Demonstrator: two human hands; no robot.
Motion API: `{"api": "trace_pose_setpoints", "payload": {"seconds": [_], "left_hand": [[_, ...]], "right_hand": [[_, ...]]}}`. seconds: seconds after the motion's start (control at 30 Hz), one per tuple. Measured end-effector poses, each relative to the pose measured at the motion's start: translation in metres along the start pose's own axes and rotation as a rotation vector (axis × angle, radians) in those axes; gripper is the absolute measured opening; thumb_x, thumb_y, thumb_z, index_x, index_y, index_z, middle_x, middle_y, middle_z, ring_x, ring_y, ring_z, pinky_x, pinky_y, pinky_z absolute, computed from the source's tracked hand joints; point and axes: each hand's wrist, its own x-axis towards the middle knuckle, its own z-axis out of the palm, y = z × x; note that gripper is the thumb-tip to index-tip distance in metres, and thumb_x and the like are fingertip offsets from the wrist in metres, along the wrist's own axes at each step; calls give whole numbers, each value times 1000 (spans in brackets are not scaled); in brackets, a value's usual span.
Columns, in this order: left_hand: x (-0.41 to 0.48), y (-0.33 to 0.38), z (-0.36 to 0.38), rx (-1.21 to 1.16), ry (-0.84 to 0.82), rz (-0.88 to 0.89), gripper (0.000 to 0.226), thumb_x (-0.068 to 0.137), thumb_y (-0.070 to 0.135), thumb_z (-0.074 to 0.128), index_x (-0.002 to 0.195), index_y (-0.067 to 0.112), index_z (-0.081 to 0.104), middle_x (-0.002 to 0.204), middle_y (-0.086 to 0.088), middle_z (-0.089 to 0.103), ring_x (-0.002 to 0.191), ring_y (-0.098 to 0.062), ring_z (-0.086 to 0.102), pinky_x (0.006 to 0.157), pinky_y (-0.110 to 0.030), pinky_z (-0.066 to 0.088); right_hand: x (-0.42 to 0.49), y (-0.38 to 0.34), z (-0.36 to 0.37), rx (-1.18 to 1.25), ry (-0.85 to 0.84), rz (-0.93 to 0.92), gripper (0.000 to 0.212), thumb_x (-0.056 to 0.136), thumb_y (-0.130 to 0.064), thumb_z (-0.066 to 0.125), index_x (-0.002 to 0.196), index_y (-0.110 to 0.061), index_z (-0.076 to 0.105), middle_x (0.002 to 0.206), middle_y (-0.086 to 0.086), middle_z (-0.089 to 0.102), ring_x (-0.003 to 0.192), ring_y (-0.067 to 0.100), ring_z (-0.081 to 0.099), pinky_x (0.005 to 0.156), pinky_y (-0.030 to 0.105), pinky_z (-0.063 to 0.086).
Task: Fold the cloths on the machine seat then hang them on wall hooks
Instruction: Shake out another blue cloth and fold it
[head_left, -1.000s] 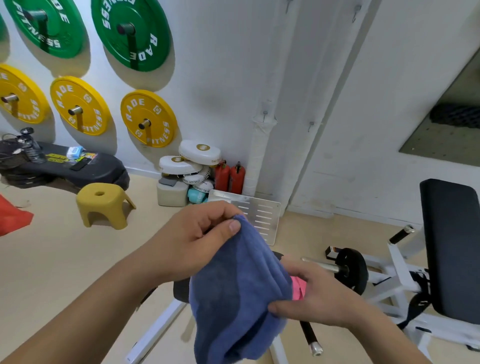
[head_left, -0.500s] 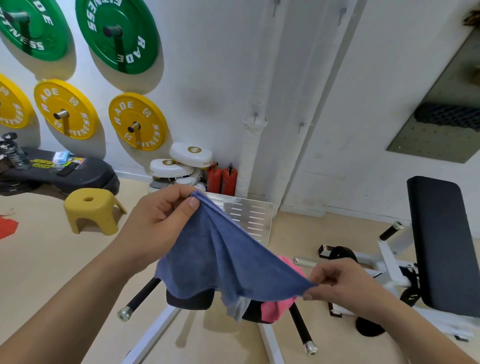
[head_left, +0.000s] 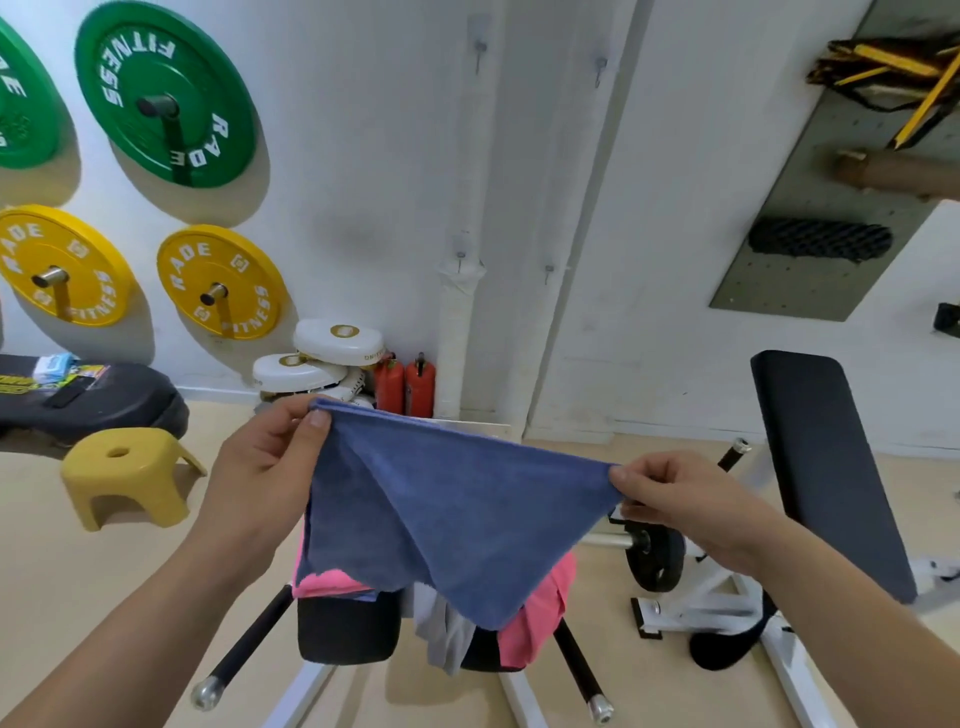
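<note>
I hold a blue cloth (head_left: 457, 514) stretched out in the air in front of me. My left hand (head_left: 265, 467) pinches its upper left corner and my right hand (head_left: 675, 499) pinches its right corner, so the cloth hangs down in a point. Below it, the black machine seat (head_left: 348, 629) carries a pink cloth (head_left: 540, 608) and a grey cloth (head_left: 447, 634), both partly hidden by the blue one. Small metal wall hooks (head_left: 479, 49) sit high on the white wall, with another hook (head_left: 600, 65) to the right and two lower ones.
Green and yellow weight plates (head_left: 221, 283) hang on the left wall. A yellow stool (head_left: 127, 478) stands on the floor at left. A black padded bench (head_left: 826, 467) on a white frame stands at right. White pads and red extinguishers (head_left: 405, 384) sit by the wall.
My hands have moved apart, spreading the bunched blue cloth wide between them. The view has tilted up, showing more wall and the hooks.
</note>
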Motion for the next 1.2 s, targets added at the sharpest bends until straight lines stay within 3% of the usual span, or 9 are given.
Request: {"api": "trace_pose_setpoints", "payload": {"seconds": [0.1,0.2,0.3,0.43,0.53,0.7,0.9,1.07,1.2], "left_hand": [[-2,1,-1,41,25,45,30,105,25,52,95,48,69,88,27,73,80,8,64,72,-29,49],[2,-6,1,32,21,29,26,106,27,51,102,44,70,96,16,75,92,-4,68,81,-39,58],[9,-16,6,51,-7,-107,27,107,27,51,99,43,71,94,8,77,98,-27,70,89,-60,58],[14,-19,17,68,-61,-111,24,107,24,49,99,33,69,89,-4,76,88,-36,69,77,-61,60],[21,-22,28,87,-62,-145,21,108,22,48,102,28,67,92,-10,75,82,-29,67,76,-58,59],[19,-31,33,118,-84,-238,21,107,27,49,101,27,68,95,-2,74,91,-24,68,74,-40,56],[-6,-42,54,128,-149,-502,22,106,24,52,99,9,67,94,-17,73,84,-33,71,66,-43,64],[-56,-35,96,196,-198,-222,12,102,24,59,95,27,68,84,6,75,81,-9,70,72,-28,56],[-94,-35,120,96,-249,-137,24,101,14,60,95,33,75,82,11,76,77,-3,69,71,-20,54]], "right_hand": [[-8,-7,7,394,95,-79,24,98,-20,62,93,-1,76,99,12,80,100,25,74,93,37,55],[-9,-15,14,588,249,-162,20,99,-13,60,93,-2,77,96,13,79,94,22,74,91,39,56],[-3,-18,20,383,440,-231,16,100,-8,62,93,-14,76,88,13,78,83,25,74,88,44,59],[9,-23,28,-2,605,-320,13,107,-18,45,100,-27,53,59,5,49,53,24,44,56,37,42],[20,-26,34,-118,654,-296,9,109,-21,39,108,-19,48,62,2,51,54,18,47,52,30,31],[24,-16,35,2,552,-127,12,107,-24,46,110,-15,53,80,8,59,69,19,53,56,26,38],[11,17,61,208,392,87,11,103,-27,54,102,-16,56,91,15,70,73,28,65,51,34,55],[-16,27,121,214,342,0,11,96,-36,65,88,-28,65,77,3,72,72,21,73,64,43,65],[-29,28,158,224,307,-131,18,94,-15,70,76,-18,71,67,-14,67,63,1,63,64,19,51]]}}
